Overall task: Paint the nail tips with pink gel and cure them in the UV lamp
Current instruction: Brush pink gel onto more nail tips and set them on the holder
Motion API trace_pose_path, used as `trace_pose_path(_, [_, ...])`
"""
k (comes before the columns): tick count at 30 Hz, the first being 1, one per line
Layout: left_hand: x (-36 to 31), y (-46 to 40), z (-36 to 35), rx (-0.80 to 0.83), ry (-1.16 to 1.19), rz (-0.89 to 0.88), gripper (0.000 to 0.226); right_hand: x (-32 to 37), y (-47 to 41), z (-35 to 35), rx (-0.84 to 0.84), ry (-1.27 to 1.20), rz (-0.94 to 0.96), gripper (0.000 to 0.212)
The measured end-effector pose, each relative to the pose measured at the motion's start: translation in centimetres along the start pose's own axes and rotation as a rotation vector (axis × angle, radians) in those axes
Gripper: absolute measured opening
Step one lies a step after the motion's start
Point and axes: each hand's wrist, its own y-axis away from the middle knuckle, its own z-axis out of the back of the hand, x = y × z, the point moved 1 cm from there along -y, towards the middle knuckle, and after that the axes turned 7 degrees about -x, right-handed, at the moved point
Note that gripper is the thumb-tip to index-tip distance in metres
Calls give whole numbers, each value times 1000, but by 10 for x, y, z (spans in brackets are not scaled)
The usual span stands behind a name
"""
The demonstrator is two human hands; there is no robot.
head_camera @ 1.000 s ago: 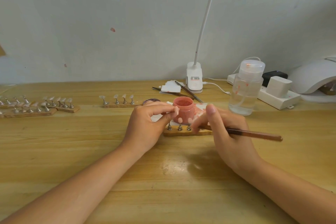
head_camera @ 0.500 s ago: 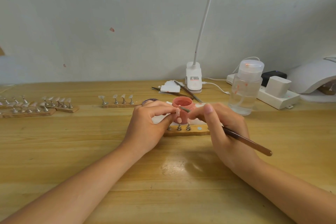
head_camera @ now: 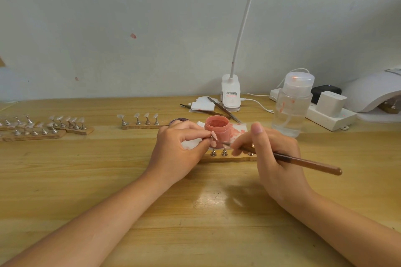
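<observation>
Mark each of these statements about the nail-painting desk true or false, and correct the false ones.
1. The right hand holds a brush. True.
2. The gel jar has its lid on. False: it stands open, with pink gel showing.
3. The left hand pinches a nail tip. True.
4. The clear bottle lies on its side. False: it stands upright.
5. The stand behind the left hand holds four tips. True.
6. The brush tip is dipped in the jar. False: it points at the pinched nail tip, in front of the jar.
</observation>
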Motion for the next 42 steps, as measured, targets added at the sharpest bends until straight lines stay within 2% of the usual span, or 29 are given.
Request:
trace_pose_path(2, [0, 0, 0, 2, -1, -6, 26, 1, -1, -2, 33, 24, 32, 46])
trace_pose_path(4, [0, 0, -1, 4, -4, -8, 26, -1, 0, -2, 58, 38, -14, 48])
trace_pose_path(7, [0, 0, -1, 0, -2, 0, 30, -2, 0, 0, 0, -10, -82, 52])
trace_pose_path(11, [2, 0, -1, 7, -5, -14, 24, 1, -1, -2, 55, -5, 8, 45])
trace_pose_path(13, [2, -1, -1, 3, -7, -19, 26, -1, -1, -2, 82, 6, -25, 48])
trace_pose_path(15, [1, -1, -2, -6, -4, -16, 28, -2, -1, 0, 43, -51, -103, 51])
trace_pose_path(17, [2, -1, -1, -11, 5, -24, 28, -1, 0, 1, 8, -90, -101, 50])
trace_pose_path(21, [6, 0, -1, 14, 4, -63, 13, 2, -1, 0, 85, -72, -33, 41])
trace_pose_path(24, [8, -1, -2, 11, 5, -89, 9, 0, 1, -1, 82, -149, -171, 43])
trace_pose_path(27, [8, -1, -2, 11, 17, -99, 10, 2, 0, -1, 25, -157, -123, 43])
trace_pose_path(30, [9, -2, -2, -7, 9, -96, 13, 5, -1, -1, 67, -124, -54, 40])
trace_pose_path(34, [8, -2, -2, -36, 17, -118, 15, 2, 0, -1, 46, -162, -198, 45])
trace_pose_path(39, [11, -3, -2, -48, 1, -134, 14, 5, -1, -2, 61, -135, -88, 42])
trace_pose_path(42, [10, -2, -1, -45, 19, -117, 13, 4, 1, -2, 90, -156, -185, 45])
